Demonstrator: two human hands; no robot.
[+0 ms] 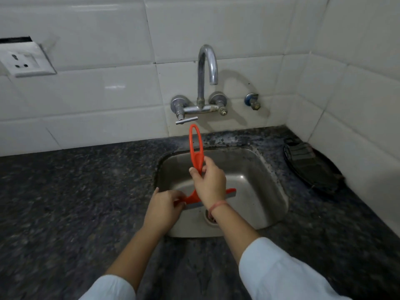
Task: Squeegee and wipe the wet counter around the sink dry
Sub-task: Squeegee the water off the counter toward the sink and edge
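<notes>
R hand (pixel 209 184) fingers (pixel 195 172) are pinched round the lower part of the orange squeegee (pixel 195 155) handle, thumb on the near side, other fingers curled behind it. A thin red thread band (pixel 218 205) sits on that wrist. L hand (pixel 163 205) fingertips (pixel 180 197) grip the left end of the squeegee's blade bar, thumb & fingers closed on it. So both hands hold the one tool, w/ the blade end low and the looped handle pointing up & away toward the wall. The grey rubber strip runs along the bar's lower edge; its right end pokes out past the R wrist.

The squeegee is held in the air over the steel sink (pixel 269 182), above the basin's left-centre, not touching the counter (pixel 75 191). The drain (pixel 211 217) shows just below the R wrist. Dark speckled stone counter wraps the sink on all sides; looks wet-ish at the back rim, but the blur makes that hard to judge. Both forearms come in from the bottom edge w/ pale sleeves (pixel 279 269) pushed up.

On the white tile wall behind: a chrome tap (pixel 206 68) w/ curved spout, a small valve (pixel 252 101) to its right, a socket plate (pixel 23 61) far left. A dark flat object (pixel 303 159) lies on the counter right of the sink, by the corner.
</notes>
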